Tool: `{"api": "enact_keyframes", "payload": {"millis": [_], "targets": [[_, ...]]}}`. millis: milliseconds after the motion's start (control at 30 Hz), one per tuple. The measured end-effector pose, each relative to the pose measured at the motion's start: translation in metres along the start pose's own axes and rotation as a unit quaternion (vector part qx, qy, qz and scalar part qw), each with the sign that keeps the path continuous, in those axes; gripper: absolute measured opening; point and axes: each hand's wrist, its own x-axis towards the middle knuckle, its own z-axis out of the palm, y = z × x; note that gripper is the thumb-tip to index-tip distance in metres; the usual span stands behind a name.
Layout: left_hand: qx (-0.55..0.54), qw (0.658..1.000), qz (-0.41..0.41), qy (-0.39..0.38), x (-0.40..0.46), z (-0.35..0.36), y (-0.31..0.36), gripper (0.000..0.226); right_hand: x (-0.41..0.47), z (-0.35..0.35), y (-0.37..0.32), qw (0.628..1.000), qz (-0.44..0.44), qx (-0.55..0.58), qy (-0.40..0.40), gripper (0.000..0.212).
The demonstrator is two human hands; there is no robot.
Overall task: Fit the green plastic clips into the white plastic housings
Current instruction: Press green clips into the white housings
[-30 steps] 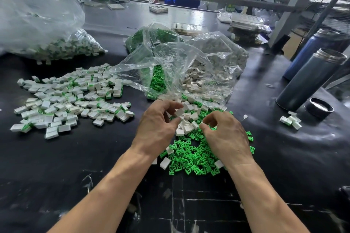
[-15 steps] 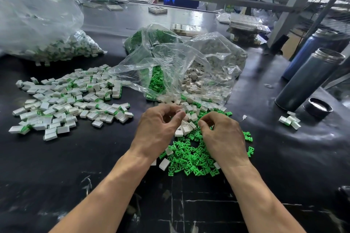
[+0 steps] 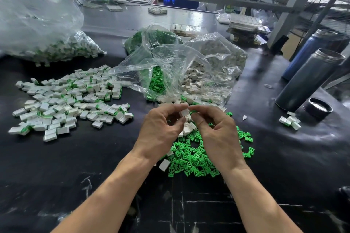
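Above the green clip pile on the black worktop, the left hand pinches a white housing in a narrow grip of thumb and fingertips; the right hand meets it, fingers curled tight, seemingly on a green clip too hidden to confirm. Left of the pile lie assembled pieces; beyond it, clear bags

Right hand hides any green clip held
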Motion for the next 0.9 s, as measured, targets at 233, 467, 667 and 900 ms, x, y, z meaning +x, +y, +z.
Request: {"api": "enact_keyframes", "payload": {"millis": [233,467,667,900], "targets": [[-0.072,0.997,-0.014,-0.001,0.0005,-0.0001,0.0003,0.029,0.0005,0.0012,0.0008,0.999,0.015,0.018,-0.025,0.019],[-0.083,0.996,-0.018,-0.001,0.0003,0.0011,-0.0004,0.025,-0.0020,0.0041,0.0005,0.997,0.038,0.062,-0.010,0.020],[-0.015,1.000,0.006,-0.018,0.0011,0.0004,-0.0012,0.028,-0.0004,0.0055,0.0006,0.996,0.007,0.084,0.030,0.020],[-0.016,0.997,0.023,-0.069,0.0010,-0.0011,0.0029,0.027,-0.0017,0.0050,-0.0013,0.998,-0.032,0.035,0.037,0.022]]}}
